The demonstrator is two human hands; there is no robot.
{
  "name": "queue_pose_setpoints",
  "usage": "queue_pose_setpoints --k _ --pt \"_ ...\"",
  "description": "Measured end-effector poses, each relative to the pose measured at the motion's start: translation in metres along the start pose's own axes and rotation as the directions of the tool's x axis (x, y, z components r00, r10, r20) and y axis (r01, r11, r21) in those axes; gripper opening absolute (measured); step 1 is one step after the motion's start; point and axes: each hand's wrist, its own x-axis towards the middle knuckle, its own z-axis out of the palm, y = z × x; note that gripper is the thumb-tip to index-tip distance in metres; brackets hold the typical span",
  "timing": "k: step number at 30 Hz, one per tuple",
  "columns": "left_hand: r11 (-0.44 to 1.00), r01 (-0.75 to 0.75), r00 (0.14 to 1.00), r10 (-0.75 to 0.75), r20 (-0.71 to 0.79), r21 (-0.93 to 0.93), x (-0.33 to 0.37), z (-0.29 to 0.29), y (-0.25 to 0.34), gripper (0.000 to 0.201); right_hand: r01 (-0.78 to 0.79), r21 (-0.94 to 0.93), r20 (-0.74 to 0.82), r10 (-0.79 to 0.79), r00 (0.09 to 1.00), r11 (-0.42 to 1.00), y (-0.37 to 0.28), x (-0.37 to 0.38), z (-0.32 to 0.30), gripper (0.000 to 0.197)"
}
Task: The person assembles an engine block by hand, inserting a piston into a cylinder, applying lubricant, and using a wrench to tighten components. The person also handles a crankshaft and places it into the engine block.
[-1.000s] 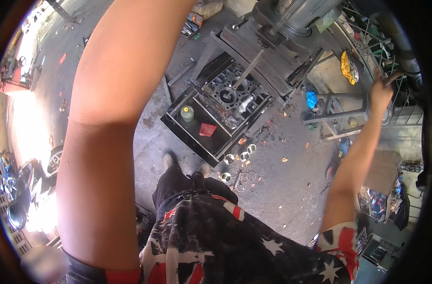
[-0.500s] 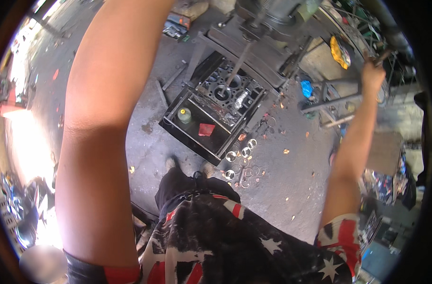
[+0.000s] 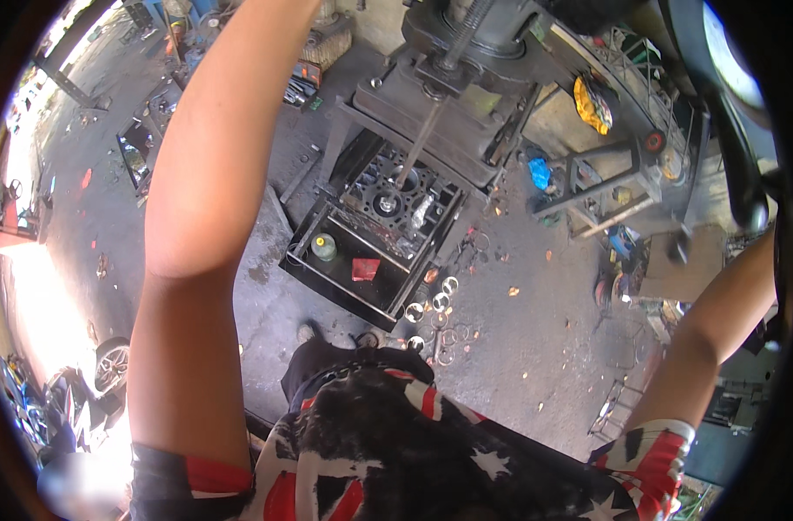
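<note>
My left arm [image 3: 210, 208] reaches up past the upper edge, so the left hand is out of the picture. My right forearm [image 3: 735, 300] runs out at the right rim, beside a dark machine lever [image 3: 733, 148]; that hand is out of sight too. Ahead of me stands a big dark machine [image 3: 422, 113] with a threaded spindle [image 3: 460, 39]. Its slim metal shaft [image 3: 424, 139] slants down to an engine block [image 3: 375, 195] with round bores, its lower end at one bore. The block lies in a black metal frame tray [image 3: 327, 286].
A bottle with a yellow cap [image 3: 323, 247] and a red piece of cloth or paper [image 3: 365, 269] lie in the tray. Several metal rings [image 3: 440, 301] are scattered on the floor. A metal stand [image 3: 600, 187], a blue bag [image 3: 539, 174] and a yellow bag [image 3: 591, 106] are at the right.
My right hand, earlier closed round a handle at the upper right, has gone out past the right rim. The view has shifted, and the tray and block appear lower and slightly left.
</note>
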Motion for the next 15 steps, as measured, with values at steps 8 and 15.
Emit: queue_pose_setpoints --k 8,15 --pt "1.000 0.006 1.000 -0.006 0.002 -0.010 0.002 0.004 0.000 0.022 -0.411 0.418 0.476 0.190 0.859 0.810 0.082 -0.009 0.160 0.021" --pt "0.989 -0.099 0.995 0.097 0.018 0.114 0.003 0.004 -0.002 0.020 -0.677 0.636 0.658 0.198 0.727 0.371 0.055 -0.212 0.098 0.047"
